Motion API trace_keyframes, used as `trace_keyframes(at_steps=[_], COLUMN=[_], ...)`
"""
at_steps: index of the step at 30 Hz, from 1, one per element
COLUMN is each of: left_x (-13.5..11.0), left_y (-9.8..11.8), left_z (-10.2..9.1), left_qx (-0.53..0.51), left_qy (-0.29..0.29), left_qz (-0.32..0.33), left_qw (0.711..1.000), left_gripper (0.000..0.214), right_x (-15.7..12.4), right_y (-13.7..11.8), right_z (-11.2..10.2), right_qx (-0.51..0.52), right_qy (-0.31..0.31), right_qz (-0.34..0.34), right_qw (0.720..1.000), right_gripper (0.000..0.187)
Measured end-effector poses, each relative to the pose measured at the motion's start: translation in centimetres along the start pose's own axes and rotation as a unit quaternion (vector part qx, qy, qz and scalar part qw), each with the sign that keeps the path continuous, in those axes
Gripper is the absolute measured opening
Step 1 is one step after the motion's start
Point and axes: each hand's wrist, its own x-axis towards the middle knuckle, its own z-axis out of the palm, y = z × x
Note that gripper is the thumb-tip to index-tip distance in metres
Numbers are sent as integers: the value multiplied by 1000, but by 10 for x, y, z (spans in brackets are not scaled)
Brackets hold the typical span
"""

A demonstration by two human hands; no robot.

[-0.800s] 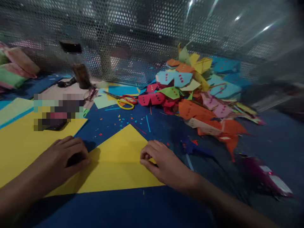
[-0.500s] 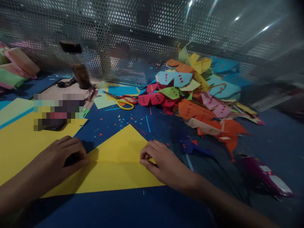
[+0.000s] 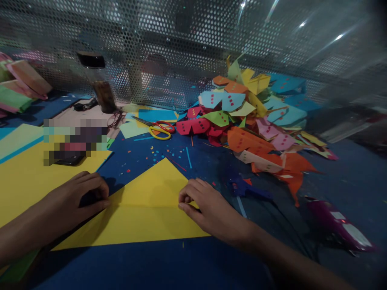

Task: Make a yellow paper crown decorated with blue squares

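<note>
A sheet of yellow paper (image 3: 145, 223) lies on the blue table in front of me, its far corner pointing away and a faint crease running across it. My left hand (image 3: 86, 193) is curled at the crease's left end, thumb and fingertips pinched together at the paper. At the right end my right hand (image 3: 201, 205) is closed too, thumb and fingers pinching the sheet near its right edge. How firmly either hand grips the paper cannot be made out.
Yellow sheets (image 3: 24, 177) lie at left, with a partly blurred-out dark phone (image 3: 71, 158) on them. Scissors (image 3: 160, 131), a jar (image 3: 102, 90) and folded paper pieces (image 3: 223, 100) sit farther back. Rightward are a blue glue gun (image 3: 248, 189) and a purple box (image 3: 338, 225) with a red light.
My left hand has shifted slightly left along the crease. The right hand and the yellow paper look unmoved.
</note>
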Motion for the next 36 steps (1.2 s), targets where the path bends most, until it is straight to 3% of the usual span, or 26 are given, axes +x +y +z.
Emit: trace_keyframes(at_steps=[4, 10, 14, 17, 20, 22, 25, 27, 32, 36], left_x=[0, 7, 7, 2, -3, -4, -1, 2, 7, 8], left_y=[1, 7, 0, -2, 7, 19, 39, 48, 46, 40], left_z=[-1, -8, -10, -8, -3, 1, 10, 15, 27, 31], left_qx=[-25, -58, -66, -61, -61, -72, -81, -78, -45, -36], left_qy=[14, -15, -15, 21, 81, 90, 14, 33, 77, 79], left_qz=[-28, -26, -3, 41, 77, 88, 92, 67, 76, 87], left_qw=[999, 998, 998, 997, 992, 989, 992, 994, 993, 992], left_gripper=[30, 29, 28, 27, 24, 25, 22, 26, 29, 25], right_x=[0, 1, 1, 1, 1, 0, 0, 1, 1, 1], right_y=[0, -1, -2, -2, -1, 0, -1, -3, -3, -4], right_z=[0, -1, -2, -2, -1, 0, -1, -2, -3, -3], right_qx=[10, 13, 12, 15, 18, 18, 17, 16, 18, 17], right_qy=[-5, -14, -15, -14, -8, -7, -10, -13, -14, -17], right_qz=[4, 15, 14, 14, 9, 7, 11, 15, 16, 18], right_qw=[1000, 1000, 1000, 1000, 1000, 1000, 1000, 1000, 1000, 1000], right_gripper=[11, 12, 11, 12, 13, 13, 13, 13, 12, 12])
